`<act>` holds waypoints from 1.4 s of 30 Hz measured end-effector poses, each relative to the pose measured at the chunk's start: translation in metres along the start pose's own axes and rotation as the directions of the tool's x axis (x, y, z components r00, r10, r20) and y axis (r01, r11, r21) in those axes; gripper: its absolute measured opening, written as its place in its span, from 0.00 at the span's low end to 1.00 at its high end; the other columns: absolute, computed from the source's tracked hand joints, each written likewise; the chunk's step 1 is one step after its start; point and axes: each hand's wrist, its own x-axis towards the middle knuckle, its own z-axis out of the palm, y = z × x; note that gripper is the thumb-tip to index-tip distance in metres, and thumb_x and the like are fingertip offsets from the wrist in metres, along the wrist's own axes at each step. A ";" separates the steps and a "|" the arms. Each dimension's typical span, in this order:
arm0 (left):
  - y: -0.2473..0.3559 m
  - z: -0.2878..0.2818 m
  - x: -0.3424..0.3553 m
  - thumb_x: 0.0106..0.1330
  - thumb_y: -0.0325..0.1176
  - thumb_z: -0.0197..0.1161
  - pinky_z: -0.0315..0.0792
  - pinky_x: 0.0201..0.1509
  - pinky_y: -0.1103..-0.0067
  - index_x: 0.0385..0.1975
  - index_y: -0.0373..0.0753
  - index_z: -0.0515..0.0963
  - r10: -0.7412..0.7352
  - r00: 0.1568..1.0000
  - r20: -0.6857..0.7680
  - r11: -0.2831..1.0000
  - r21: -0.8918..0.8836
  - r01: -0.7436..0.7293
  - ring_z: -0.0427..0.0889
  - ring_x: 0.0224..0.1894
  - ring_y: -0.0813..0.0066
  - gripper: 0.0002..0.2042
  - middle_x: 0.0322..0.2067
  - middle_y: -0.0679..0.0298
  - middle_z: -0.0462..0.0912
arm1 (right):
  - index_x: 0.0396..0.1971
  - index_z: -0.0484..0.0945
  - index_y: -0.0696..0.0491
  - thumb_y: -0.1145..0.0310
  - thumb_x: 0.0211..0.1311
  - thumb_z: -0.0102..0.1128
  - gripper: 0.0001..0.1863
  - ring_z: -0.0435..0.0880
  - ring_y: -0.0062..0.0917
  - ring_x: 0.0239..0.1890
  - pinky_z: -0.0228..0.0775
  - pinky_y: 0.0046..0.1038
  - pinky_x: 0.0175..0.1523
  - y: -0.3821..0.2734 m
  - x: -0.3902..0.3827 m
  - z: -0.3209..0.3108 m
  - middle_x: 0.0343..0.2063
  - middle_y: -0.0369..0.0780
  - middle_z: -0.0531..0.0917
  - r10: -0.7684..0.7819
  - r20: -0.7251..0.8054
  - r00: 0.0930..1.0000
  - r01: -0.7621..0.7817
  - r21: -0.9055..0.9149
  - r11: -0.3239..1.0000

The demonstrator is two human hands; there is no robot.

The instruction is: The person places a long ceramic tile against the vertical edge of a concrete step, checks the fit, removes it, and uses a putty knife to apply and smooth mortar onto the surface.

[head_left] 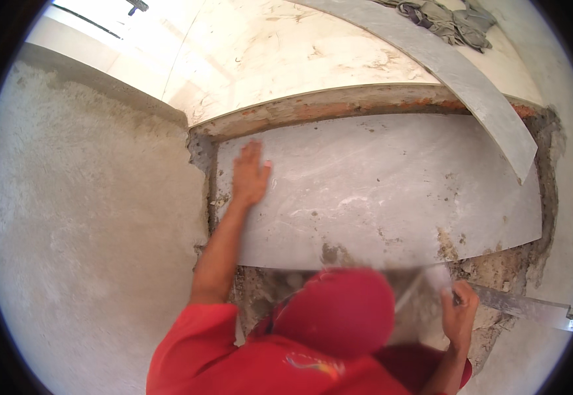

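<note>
A wide grey veined stone slab (365, 178) lies in a rough-edged recess, with specks and smears of mortar on its face. My left hand (250, 176) is open near its left end, fingers stretched and palm toward the surface; slight blur hides how firmly it touches. By the slab's near edge, to the right, my right hand (459, 306) is closed around the dark handle of a trowel (438, 278). The trowel's pale blade is smeared by motion beside that edge. Rough mortar (497, 271) shows below the slab there.
A long narrow grey strip (477, 85) crosses the slab's far right corner from a cream ledge (267, 52). Crumpled cloth (448, 23) lies on that ledge. A straight metal bar (530, 308) extends right of my right hand. A red cap (346, 309) blocks the lower middle.
</note>
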 end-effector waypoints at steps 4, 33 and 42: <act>-0.054 -0.009 -0.029 0.81 0.49 0.45 0.38 0.84 0.56 0.79 0.34 0.53 -0.175 0.981 -0.081 0.984 -0.058 0.170 0.46 0.83 0.49 0.34 0.80 0.47 0.51 | 0.36 0.83 0.64 0.79 0.62 0.64 0.05 0.75 0.28 0.30 0.64 0.29 0.37 -0.002 -0.005 -0.012 0.26 0.43 0.79 0.033 0.012 0.999 -0.034 0.032 0.999; 0.433 0.078 0.092 0.77 0.57 0.49 0.46 0.82 0.57 0.75 0.31 0.64 0.697 0.717 0.003 0.646 -0.436 -0.626 0.57 0.79 0.40 0.38 0.74 0.37 0.64 | 0.41 0.86 0.61 0.78 0.61 0.68 0.09 0.83 0.37 0.30 0.74 0.33 0.39 -0.019 -0.052 -0.017 0.29 0.47 0.83 0.211 -0.084 0.974 -0.211 0.010 0.977; 0.438 0.102 0.095 0.77 0.51 0.50 0.42 0.81 0.46 0.77 0.38 0.61 0.454 0.877 -0.156 0.878 -0.087 -0.470 0.51 0.80 0.39 0.34 0.77 0.46 0.59 | 0.41 0.86 0.60 0.78 0.62 0.68 0.08 0.83 0.38 0.31 0.74 0.35 0.37 -0.029 -0.067 -0.025 0.29 0.46 0.82 0.291 -0.088 0.953 -0.286 0.060 0.956</act>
